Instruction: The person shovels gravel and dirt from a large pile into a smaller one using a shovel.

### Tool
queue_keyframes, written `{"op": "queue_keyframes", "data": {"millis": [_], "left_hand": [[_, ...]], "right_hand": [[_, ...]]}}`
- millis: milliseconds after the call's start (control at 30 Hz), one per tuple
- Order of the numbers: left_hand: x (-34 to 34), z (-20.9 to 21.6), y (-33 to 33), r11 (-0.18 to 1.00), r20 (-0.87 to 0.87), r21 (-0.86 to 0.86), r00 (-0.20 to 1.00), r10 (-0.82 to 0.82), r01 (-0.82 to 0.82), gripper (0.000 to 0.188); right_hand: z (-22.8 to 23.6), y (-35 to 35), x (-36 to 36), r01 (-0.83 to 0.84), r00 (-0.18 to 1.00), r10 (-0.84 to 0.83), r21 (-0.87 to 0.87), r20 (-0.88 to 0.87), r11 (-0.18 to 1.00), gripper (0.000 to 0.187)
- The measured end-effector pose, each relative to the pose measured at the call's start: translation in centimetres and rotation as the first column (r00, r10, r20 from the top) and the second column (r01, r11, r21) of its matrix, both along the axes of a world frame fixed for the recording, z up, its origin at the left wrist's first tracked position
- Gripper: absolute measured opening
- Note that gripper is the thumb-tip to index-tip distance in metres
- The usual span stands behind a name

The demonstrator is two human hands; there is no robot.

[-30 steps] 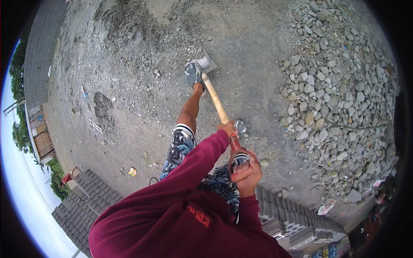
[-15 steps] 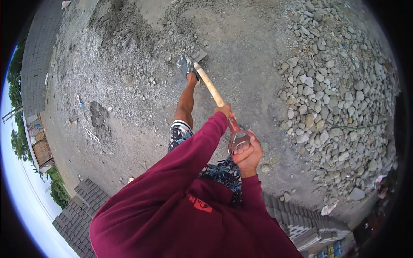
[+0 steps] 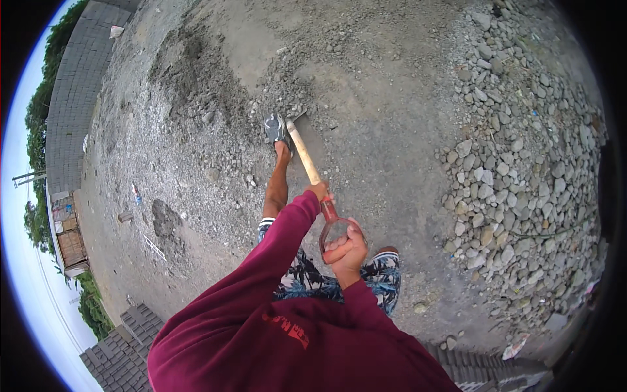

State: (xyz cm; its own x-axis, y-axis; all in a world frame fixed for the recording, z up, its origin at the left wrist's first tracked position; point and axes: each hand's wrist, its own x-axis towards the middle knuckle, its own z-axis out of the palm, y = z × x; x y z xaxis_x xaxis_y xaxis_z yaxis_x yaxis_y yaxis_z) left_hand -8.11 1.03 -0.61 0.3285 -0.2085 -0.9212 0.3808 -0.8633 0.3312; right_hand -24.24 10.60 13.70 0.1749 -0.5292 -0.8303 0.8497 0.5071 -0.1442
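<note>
I hold a shovel slanting down and away from me, with a pale wooden shaft (image 3: 304, 153) and a red D-shaped handle (image 3: 324, 236). My left hand (image 3: 319, 190) is closed around the lower end of the shaft, just past the red socket. Wrapped round the crossbar of the handle is my right hand (image 3: 347, 252). The shovel blade (image 3: 299, 117) appears as a thin grey sliver at the ground, beside my left shoe (image 3: 275, 129). Part of the blade is hidden behind shaft and shoe.
Loose dark gravel (image 3: 196, 75) lies beyond the blade to the left. A large heap of stones (image 3: 509, 189) spreads along the right. Stacked grey blocks stand at the far left (image 3: 72, 124) and near left (image 3: 117, 359). My right shoe (image 3: 388, 249) is on the ground nearby.
The shovel's handle has swung left with both hands, and the blade shows more edge-on. The view has shifted, so the ground appears lower; my right leg has come into sight.
</note>
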Motion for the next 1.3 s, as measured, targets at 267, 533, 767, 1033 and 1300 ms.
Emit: {"op": "queue_keyframes", "data": {"millis": [267, 533, 767, 1033, 1300], "left_hand": [[8.0, -11.6, -9.6, 0.92, -0.444, 0.024, 0.821, 0.36, -0.39, 0.041], [21.0, -20.8, -20.5, 0.961, -0.138, 0.18, 0.962, 0.237, -0.211, 0.023], [21.5, -15.7, -19.6, 0.946, -0.015, 0.142, 0.955, 0.296, -0.291, 0.018], [15.4, -2.9, -25.2, 0.956, 0.093, 0.066, 0.956, 0.279, -0.285, 0.015], [3.0, 5.2, -27.7, 0.983, -0.122, -0.068, 0.98, 0.16, -0.169, 0.018]], "right_hand": [[-9.3, -8.4, -1.1, -0.071, 0.78, 0.278, 0.361, -0.561, 0.93, 0.013], [-5.7, -10.7, 4.7, 0.162, 0.402, 0.509, 0.607, -0.761, 0.778, 0.018], [-4.1, -10.0, 2.3, 0.158, 0.544, 0.507, 0.675, -0.669, 0.721, 0.008], [-1.2, -8.1, -6.3, 0.076, 0.681, 0.346, 0.532, -0.646, 0.843, 0.009], [8.0, -5.7, -15.3, 0.242, 0.689, 0.187, 0.466, -0.7, 0.851, 0.01]]}}
